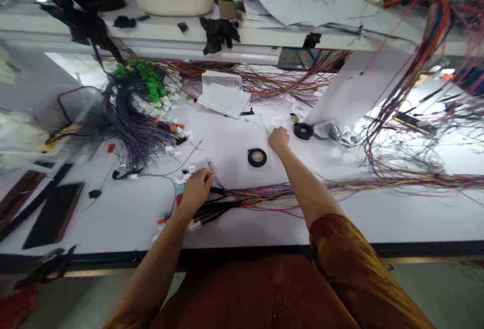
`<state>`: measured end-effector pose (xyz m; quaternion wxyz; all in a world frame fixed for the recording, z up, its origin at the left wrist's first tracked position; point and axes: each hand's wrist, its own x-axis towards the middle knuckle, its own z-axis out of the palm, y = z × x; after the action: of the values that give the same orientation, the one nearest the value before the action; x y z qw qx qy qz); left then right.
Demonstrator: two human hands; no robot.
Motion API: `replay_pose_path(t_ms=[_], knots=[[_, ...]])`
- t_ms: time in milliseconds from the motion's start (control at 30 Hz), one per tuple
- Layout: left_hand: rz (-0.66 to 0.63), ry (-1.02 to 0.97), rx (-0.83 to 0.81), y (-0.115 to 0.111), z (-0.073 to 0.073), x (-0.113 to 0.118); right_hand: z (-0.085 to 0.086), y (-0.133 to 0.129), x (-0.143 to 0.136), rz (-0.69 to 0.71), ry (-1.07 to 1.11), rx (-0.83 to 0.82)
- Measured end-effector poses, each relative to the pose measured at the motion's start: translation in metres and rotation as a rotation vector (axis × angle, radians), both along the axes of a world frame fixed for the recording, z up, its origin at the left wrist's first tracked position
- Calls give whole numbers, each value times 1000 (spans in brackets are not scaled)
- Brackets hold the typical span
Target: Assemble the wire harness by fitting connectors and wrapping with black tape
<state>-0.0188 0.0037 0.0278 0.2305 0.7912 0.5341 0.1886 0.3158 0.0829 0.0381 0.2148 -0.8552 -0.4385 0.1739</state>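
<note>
The wires (pixel 264 199) are lying across the tabletop (pixel 264 230) at the lower centre of the frame, running to the right edge. They are probably handling as light, limp, slightly slick strands; the black sleeving (pixel 223 207) is likely offering the stiffer, safer hold, thin ends bending easily. The left hand (pixel 196 187) is curling at their left end, just beside a small terminal (pixel 209 161); the right hand (pixel 279 139) is reaching near the centre. Both grips are appearing narrow, but blur is hiding whether either is pinching a wire. The tape (pixel 257 163) is lying between the hands, forming a black ring around a pale core.
</note>
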Motion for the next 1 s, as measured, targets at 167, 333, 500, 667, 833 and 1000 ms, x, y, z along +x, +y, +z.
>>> replay_pose_path(t_ms=[167,333,500,667,833,1000], knots=[[61,-421,-269,11,12,8,8,-10,-20,141,193,19],[181,-851,-689,31,16,25,16,-64,-74,551,474,165],[214,-811,-555,34,7,16,10,-98,-118,811,494,31],[139,-644,-424,20,-3,-1,-1,-69,-146,788,211,-26],[53,-568,-390,13,-9,-13,-4,-43,-185,817,-40,-118],[50,-571,-422,8,-11,-14,-9,-47,-193,805,9,-128]])
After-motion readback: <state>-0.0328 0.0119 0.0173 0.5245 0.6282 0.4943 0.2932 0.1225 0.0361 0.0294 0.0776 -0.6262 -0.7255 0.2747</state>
